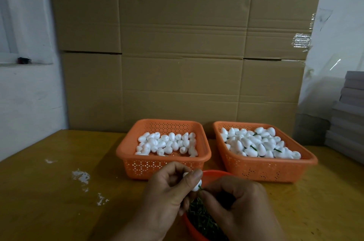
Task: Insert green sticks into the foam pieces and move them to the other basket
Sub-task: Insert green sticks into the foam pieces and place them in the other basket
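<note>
My left hand [169,187] pinches a white foam piece [197,185] near me, above a red bowl [211,174] of sticks; my right hand [232,199] pinches a green stick [200,187] touching it. Two orange baskets of foam sit beyond: left basket [163,166], right basket [266,171].

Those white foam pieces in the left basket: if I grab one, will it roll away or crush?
Probably light: the left hand holds one foam piece with fingertips alone. Likely to roll, since the foam pieces in the left basket are rounded, egg-like. Foam probably dents, so pinch gently.
</note>
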